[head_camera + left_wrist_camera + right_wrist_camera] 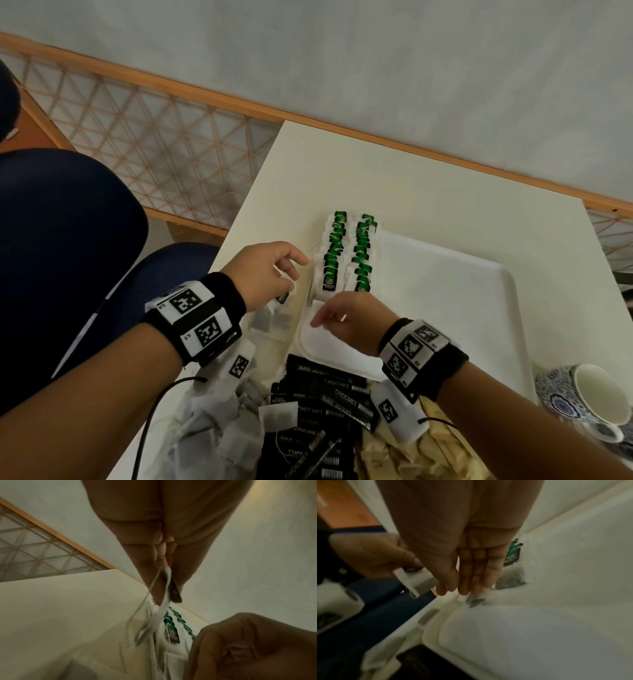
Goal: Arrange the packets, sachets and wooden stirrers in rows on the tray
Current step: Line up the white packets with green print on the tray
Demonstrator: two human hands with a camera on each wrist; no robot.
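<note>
Head view showed the left hand [270,270] pinching a tea bag [285,297] beside the tray [479,308]. Straight right hand [349,318] fingers [467,574] touched another tea bag [475,601] on the tray corner.

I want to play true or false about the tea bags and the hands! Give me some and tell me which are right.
1. Two rows of green-tagged tea bags lie along the far left edge of the white tray. True.
2. The left hand is empty. False: its fingers pinch a tea bag by its tag.
3. The black sachets are lined up on the tray. False: they lie in a pile at the near edge of the table.
4. A blue-patterned cup sits to the right of the tray. True.
</note>
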